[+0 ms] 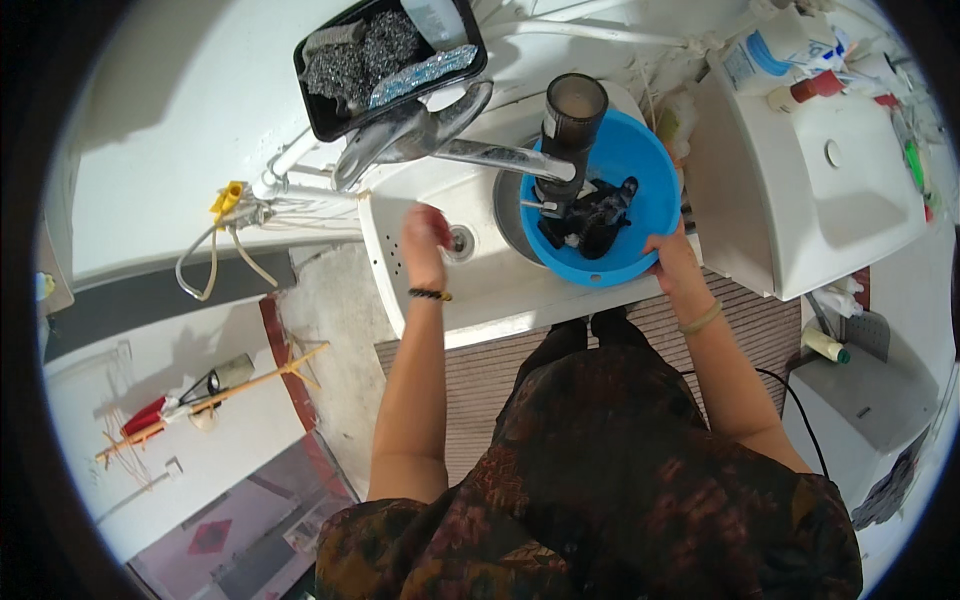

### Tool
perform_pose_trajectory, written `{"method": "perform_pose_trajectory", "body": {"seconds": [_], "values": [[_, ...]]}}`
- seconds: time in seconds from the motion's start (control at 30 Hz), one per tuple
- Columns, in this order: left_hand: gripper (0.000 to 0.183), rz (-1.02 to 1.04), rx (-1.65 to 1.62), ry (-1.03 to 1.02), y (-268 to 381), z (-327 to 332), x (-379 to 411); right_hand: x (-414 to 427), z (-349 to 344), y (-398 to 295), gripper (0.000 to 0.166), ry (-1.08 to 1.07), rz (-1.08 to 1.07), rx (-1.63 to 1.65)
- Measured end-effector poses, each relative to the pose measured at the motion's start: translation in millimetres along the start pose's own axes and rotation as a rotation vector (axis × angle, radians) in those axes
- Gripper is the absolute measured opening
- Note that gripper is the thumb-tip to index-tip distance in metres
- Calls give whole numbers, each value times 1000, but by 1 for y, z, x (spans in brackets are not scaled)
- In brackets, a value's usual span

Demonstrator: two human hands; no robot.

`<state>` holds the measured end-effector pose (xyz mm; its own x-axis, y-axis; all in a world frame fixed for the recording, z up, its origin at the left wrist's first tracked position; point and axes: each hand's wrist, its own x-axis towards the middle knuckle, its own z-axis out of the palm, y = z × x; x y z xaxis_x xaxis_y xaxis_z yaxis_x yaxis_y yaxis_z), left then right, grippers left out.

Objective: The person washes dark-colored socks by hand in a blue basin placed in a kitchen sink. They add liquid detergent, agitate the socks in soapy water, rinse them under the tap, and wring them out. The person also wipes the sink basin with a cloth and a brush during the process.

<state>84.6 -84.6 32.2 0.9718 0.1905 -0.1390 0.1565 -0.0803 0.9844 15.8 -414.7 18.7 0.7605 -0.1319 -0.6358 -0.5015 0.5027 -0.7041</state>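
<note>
A blue plastic basin sits over the right part of the white sink, partly above a round metal bowl. Dark wet cloth items lie inside it, below the dark faucet attachment. My right hand holds the basin's near right rim. Over the sink's left side, beside the drain, is my left hand, blurred by motion. Something dark red shows at its fingers; whether it is a held thing or the palm cannot be made out.
A chrome faucet reaches over the basin. Behind it, a black tray holds steel wool scourers. To the right stands a white washbasin with bottles along its back. A grey-lidded bin and a striped mat are on the floor.
</note>
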Motion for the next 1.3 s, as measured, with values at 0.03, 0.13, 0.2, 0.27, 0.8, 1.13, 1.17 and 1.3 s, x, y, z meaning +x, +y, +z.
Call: {"method": "perform_pose_trajectory", "body": {"seconds": [0.03,0.13,0.2,0.27,0.8,1.13,1.17,1.3], "values": [[26,-244,201,38,-38,3,1,6,-3,1,81,-11,-8,0],[54,-564,600,-179,-138,9,2,2,2,-7,80,-10,19,-33],[56,-677,525,-101,-166,35,8,-3,-4,-17,80,1,29,-70],[47,-747,445,-42,-179,52,13,-11,-9,-23,79,29,11,-106],[20,-302,1134,-166,-124,-37,29,-41,-51,-46,77,48,-112,-146],[22,-81,1393,121,47,-121,-4,-3,-23,-17,81,-87,-104,-218],[22,-65,1405,127,55,-127,-6,4,-16,-13,81,-98,-86,-233],[20,71,1454,112,98,-118,-16,39,8,18,80,-108,-46,-299]]}}
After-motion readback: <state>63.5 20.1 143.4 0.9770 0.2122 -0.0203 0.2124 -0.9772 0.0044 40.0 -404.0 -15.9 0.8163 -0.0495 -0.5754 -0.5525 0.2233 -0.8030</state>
